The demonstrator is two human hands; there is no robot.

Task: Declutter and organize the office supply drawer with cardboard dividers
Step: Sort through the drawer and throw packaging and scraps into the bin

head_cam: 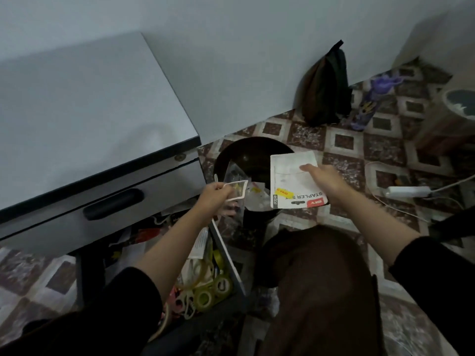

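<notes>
Your left hand [214,199] pinches a small rounded-corner card [236,190], with crinkled clear plastic [232,173] behind it. Your right hand [323,179] grips a flat white stapler-set card [293,176] (yellow sticker, red tab) above the round black bin [254,152]. The open drawer [228,255] lies under your left forearm and holds glossy tape rolls [205,296].

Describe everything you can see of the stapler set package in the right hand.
The stapler set package is a flat white card, apparently cardboard, and its print reads upside down. It carries black "STAPLER SET" lettering, a red logo tab, a small dark stapler picture, a grey "staple" strip and a yellow "PAID" sticker. The right hand holds it by its right edge, fingers on top, roughly level over the round black bin.
</notes>
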